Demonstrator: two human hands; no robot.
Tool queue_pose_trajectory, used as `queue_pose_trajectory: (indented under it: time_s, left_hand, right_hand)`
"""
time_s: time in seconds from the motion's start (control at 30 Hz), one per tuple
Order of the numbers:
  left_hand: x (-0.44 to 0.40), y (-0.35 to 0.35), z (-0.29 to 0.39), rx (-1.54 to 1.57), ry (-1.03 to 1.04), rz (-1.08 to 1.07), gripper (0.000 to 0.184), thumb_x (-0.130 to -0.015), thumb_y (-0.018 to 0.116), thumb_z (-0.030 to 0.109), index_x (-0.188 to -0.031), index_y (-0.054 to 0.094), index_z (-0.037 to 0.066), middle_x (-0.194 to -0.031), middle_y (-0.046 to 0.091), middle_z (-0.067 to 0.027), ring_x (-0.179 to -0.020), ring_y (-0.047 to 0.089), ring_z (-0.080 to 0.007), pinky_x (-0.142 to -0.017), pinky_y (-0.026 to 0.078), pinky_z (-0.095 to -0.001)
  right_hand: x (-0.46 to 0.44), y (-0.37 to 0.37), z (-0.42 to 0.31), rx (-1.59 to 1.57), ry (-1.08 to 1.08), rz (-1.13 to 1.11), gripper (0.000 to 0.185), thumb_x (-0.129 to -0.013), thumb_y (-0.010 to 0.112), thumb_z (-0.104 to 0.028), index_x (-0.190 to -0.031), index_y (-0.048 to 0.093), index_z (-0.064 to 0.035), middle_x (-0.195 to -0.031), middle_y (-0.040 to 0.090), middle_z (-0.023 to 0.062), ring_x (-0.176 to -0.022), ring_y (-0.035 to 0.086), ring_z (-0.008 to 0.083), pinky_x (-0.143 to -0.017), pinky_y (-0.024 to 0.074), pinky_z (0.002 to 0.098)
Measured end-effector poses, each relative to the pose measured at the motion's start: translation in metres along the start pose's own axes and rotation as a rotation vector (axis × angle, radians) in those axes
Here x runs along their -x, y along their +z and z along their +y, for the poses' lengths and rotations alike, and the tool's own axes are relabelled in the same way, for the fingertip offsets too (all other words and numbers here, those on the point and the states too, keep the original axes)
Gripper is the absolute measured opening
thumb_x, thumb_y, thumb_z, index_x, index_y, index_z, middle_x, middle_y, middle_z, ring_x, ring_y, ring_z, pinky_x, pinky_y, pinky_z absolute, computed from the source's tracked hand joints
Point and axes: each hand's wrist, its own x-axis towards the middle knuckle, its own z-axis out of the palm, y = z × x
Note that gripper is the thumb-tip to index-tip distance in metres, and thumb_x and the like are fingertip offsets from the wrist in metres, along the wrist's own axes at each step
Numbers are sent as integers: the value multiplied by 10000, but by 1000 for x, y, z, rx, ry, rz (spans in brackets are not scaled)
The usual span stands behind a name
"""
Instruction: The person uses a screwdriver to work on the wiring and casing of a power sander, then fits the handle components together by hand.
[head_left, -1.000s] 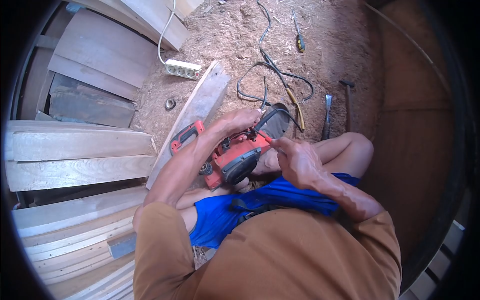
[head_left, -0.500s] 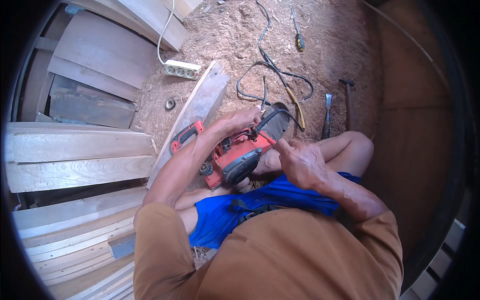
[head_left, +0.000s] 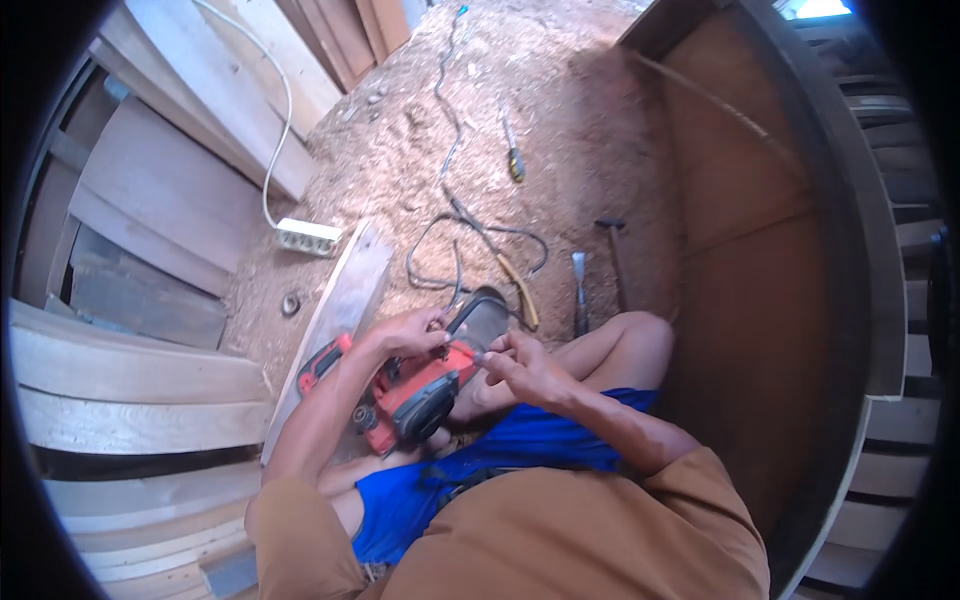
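Sawdust [head_left: 400,160] lay beyond the red machine [head_left: 400,380], seemingly heavy, best lifted by its handle [head_left: 322,362]; right hand [head_left: 525,369] pinched a rod [head_left: 465,350], grip of left hand [head_left: 408,333] was unclear.

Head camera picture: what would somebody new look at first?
Probably the red power tool, just left of centre, in front of the bright blue shorts. Next, maybe the white socket strip up and left, near the far end of a long plank.
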Motion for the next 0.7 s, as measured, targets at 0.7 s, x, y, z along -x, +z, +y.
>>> queue_pose_trajectory:
  time_s: [0.7]
  left_hand:
    - [13, -6, 62, 113, -323, -38, 420, -1033, 407, 329, -870, 658, 34, -662, 651, -77, -487, 573, -167, -454, 443, -367]
  right_hand:
    - [33, 16, -5, 633, -403, 91, 264, -997, 636, -146, -1225, 603, -15, -887, 715, 303, -822, 729, 476, -713, 552, 587]
